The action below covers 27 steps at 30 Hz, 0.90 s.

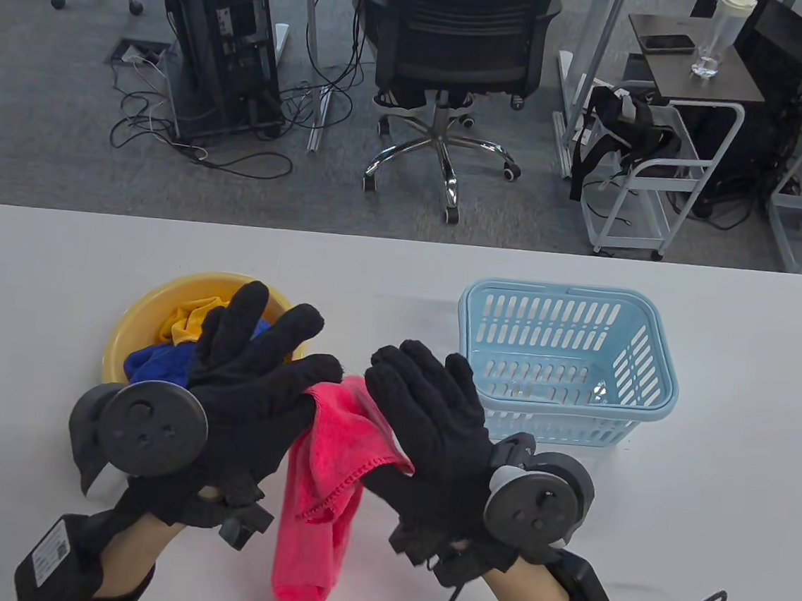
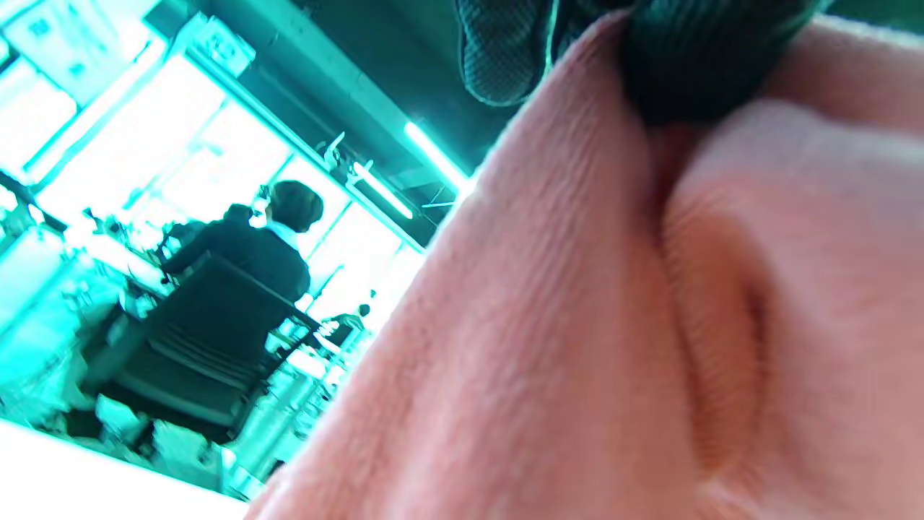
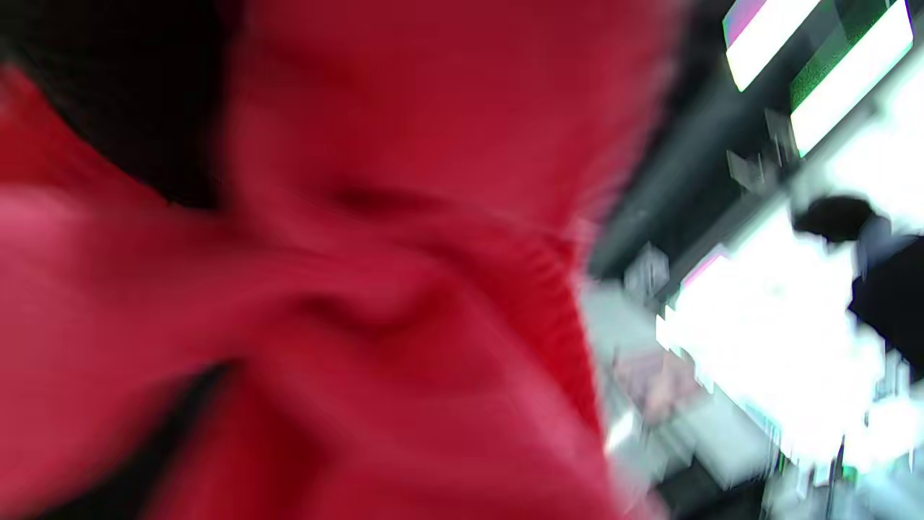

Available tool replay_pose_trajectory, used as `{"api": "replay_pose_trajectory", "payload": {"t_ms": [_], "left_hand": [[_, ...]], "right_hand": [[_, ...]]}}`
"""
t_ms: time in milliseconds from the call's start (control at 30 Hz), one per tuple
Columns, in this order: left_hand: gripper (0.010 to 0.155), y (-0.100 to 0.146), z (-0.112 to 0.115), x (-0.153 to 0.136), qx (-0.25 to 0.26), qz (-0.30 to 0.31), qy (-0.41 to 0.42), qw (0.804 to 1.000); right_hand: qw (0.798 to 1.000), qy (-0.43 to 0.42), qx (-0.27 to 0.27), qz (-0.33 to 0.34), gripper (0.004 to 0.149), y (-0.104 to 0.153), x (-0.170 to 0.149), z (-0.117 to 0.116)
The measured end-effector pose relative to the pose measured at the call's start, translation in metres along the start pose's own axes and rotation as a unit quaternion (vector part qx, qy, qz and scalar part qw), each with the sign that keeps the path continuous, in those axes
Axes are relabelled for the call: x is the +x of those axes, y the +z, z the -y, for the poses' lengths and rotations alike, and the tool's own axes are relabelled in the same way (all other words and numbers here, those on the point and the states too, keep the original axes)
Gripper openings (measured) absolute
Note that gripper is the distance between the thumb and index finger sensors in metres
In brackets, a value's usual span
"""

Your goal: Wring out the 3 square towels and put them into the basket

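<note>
Table view: both hands, left hand [image 1: 252,378] and right hand [image 1: 424,423], grip the pink towel [image 1: 322,491] above the tabletop [image 1: 705,528]; right wrist view blurs, so its finger hold seems firm.

No legible text or labels

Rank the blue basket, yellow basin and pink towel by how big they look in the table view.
1. Blue basket, largest.
2. Yellow basin and pink towel: unsure. The basin is partly hidden by the left hand, and the towel hangs bunched, nearer the camera.
</note>
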<state>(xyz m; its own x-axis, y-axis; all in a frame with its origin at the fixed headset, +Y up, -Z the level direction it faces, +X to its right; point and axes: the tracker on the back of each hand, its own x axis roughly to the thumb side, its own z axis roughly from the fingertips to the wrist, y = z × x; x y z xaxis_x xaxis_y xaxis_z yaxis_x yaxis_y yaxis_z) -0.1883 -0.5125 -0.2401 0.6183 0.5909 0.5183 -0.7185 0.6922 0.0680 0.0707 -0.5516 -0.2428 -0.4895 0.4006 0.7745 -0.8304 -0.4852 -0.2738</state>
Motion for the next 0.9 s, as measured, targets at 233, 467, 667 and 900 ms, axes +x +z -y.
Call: {"api": "replay_pose_trajectory", "payload": {"t_ms": [233,467,667,900], "left_hand": [[0.064,0.01,0.033,-0.025,0.06,-0.032,-0.002,0.998],[0.08,0.008,0.066,-0.022,-0.159,-0.049,-0.057,0.984],[0.058,0.0,0.073,-0.048,-0.164,-0.071,0.061,0.982],[0.047,0.009,0.05,-0.045,-0.065,-0.048,-0.061,0.995]], "right_hand": [[0.999,0.022,-0.021,-0.046,0.047,0.003,-0.031,0.004],[0.975,0.216,0.031,-0.032,0.05,0.004,-0.017,-0.01],[0.961,0.27,0.066,0.002,0.048,0.003,0.001,-0.016],[0.962,0.096,0.248,-0.063,0.057,-0.003,-0.009,-0.008]]}}
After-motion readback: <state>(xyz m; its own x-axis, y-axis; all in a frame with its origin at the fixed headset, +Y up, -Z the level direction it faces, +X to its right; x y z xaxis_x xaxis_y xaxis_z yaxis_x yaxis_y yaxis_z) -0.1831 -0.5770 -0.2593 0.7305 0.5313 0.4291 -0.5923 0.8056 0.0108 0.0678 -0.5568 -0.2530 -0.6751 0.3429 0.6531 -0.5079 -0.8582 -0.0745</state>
